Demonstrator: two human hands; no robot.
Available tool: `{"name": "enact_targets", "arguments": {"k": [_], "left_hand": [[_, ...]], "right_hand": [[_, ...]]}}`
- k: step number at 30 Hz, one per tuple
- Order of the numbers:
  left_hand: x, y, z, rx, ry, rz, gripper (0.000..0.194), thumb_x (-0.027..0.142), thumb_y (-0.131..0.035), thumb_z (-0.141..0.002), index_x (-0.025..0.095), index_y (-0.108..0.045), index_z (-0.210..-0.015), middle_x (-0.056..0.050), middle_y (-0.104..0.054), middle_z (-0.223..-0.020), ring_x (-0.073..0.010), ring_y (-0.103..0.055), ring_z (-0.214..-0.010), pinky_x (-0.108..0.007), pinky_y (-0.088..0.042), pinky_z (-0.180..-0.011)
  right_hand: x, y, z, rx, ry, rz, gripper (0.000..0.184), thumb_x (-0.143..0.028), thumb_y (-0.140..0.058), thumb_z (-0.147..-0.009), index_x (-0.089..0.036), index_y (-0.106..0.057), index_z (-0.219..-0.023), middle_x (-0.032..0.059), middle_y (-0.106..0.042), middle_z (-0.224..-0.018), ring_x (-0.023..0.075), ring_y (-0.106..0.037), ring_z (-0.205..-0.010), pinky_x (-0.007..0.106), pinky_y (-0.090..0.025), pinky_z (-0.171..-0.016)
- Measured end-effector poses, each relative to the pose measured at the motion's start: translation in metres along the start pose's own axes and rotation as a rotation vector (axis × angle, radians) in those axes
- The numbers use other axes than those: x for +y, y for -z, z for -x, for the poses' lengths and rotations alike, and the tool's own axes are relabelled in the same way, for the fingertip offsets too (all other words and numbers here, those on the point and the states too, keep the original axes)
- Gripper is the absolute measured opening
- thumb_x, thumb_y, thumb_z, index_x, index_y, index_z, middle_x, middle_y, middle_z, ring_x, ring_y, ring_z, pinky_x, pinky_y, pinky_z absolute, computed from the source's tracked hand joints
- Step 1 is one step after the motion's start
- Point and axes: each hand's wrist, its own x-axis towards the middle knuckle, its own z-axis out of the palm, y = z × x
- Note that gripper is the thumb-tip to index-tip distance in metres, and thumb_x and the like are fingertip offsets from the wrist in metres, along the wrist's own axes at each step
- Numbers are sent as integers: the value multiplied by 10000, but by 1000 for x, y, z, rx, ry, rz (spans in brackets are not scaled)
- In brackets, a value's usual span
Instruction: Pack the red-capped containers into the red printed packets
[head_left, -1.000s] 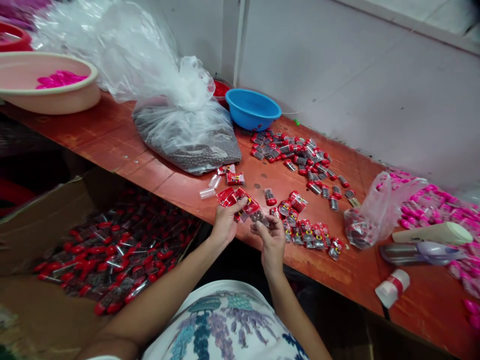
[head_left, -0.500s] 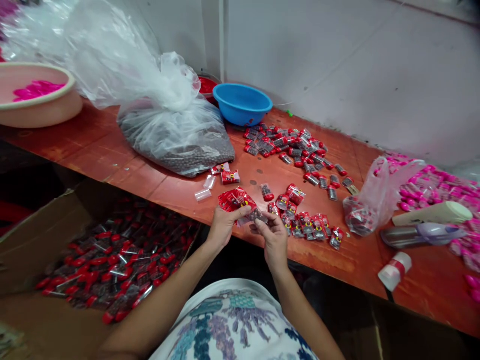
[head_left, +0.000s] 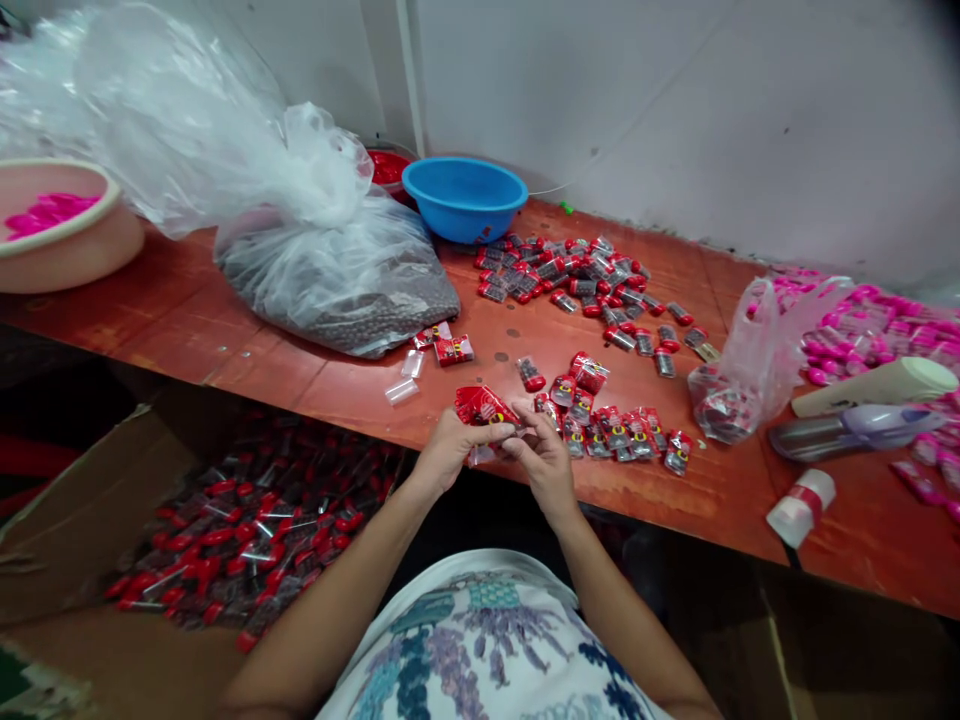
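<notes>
Some shiny red packets (head_left: 484, 403) are held in front of the body, just over the near edge of the red table (head_left: 330, 385). They are pinched by the left hand (head_left: 442, 452), with the thumb laid on top. The fingers of the right hand (head_left: 546, 468) are kept narrow and bent at the right end of the packets, but what is held between their tips cannot be told.

From the hands, a lone little tube (head_left: 530, 375) with a red cap is seen at one o'clock. Farther off that way, a pile of capped tubes (head_left: 592, 285) is spread out. At twelve o'clock, near the wall, a blue bowl (head_left: 465, 200) is placed. At eleven o'clock, two red packs (head_left: 454, 350) are left beside a big clear bag (head_left: 337, 275) filled with dark beads. Clear empty tubes (head_left: 402, 391) are found at ten o'clock. Filled packets (head_left: 611, 430) are grouped at three o'clock, close to the right hand. At eight o'clock, below the table, a cardboard box (head_left: 82, 500) is heaped with red-capped tubes (head_left: 255, 540).
</notes>
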Motion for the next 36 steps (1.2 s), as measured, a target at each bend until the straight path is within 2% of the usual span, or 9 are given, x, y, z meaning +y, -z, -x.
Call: {"name": "enact_targets", "arguments": {"k": [5, 10, 15, 17, 22, 25, 28, 31, 36], "left_hand": [[-10, -2, -4, 9, -14, 77, 227, 156, -790, -611, 120, -708, -821, -52, -713, -767, -162, -657, -677, -269, -529, -677], [-12, 2, -11, 91, 85, 181, 339, 131, -776, -603, 109, -690, -930, -117, -732, -900, -239, -691, -793, -354, -548, -748], [-11, 11, -17, 207, 71, 204, 415, 130, -798, -566, 112, -675, -961, -134, -734, -906, -262, -695, -812, -375, -554, -740], [-11, 12, -21, 252, 36, 217, 392, 154, -820, -540, 102, -686, -906, -126, -736, -857, -255, -695, -787, -358, -554, -730], [-5, 16, -36, 335, -123, 283, 320, 175, -849, -500, 110, -697, -773, -54, -715, -708, -175, -669, -628, -274, -541, -629], [3, 29, -46, 364, -193, 297, 273, 171, -847, -506, 118, -690, -723, -32, -704, -675, -150, -653, -586, -251, -533, -592], [11, 48, -56, 449, -256, 336, 309, 166, -850, -498, 132, -683, -756, -7, -695, -672, -131, -639, -563, -238, -528, -572], [20, 62, -63, 557, -266, 403, 333, 153, -859, -476, 137, -658, -741, 10, -684, -671, -115, -625, -556, -240, -537, -575], [31, 69, -64, 557, -219, 482, 321, 148, -859, -485, 134, -635, -715, 15, -672, -675, -110, -622, -591, -270, -561, -615]], "right_hand": [[9, 8, -8, 48, 51, 174, 311, -315, -687, -744, -259, -681, -1050, 2, -590, -876, 127, -583, -675, 261, -509, -618], [12, 32, -23, 263, -6, 174, 342, -385, -661, -745, -184, -635, -1020, 10, -616, -794, 125, -538, -588, 254, -458, -533], [5, 57, -40, 570, 132, 641, 429, -450, -706, -678, -166, -620, -987, 62, -590, -958, 171, -533, -760, 341, -459, -746], [5, 45, -42, 494, 131, 639, 451, -437, -694, -701, -182, -595, -1060, 60, -587, -980, 169, -538, -759, 333, -460, -749], [8, -14, -49, -17, 91, 412, 265, -333, -572, -834, -233, -605, -1077, 26, -655, -889, 177, -615, -800, 280, -485, -712], [5, -31, -72, -164, 199, 517, 244, -297, -532, -869, -266, -616, -1096, 14, -688, -880, 173, -640, -778, 267, -483, -696], [-3, -35, -120, -346, 318, 735, 242, -296, -498, -899, -303, -638, -1097, -7, -707, -832, 159, -650, -739, 248, -480, -681], [-8, -37, -188, -246, 287, 1121, 265, -241, -443, -925, -278, -653, -1083, 22, -704, -992, 162, -640, -894, 253, -471, -788], [7, -44, -275, -177, 190, 1274, 418, -110, -453, -883, -153, -504, -1295, 161, -485, -1356, 259, -502, -1149, 374, -376, -959]]}}
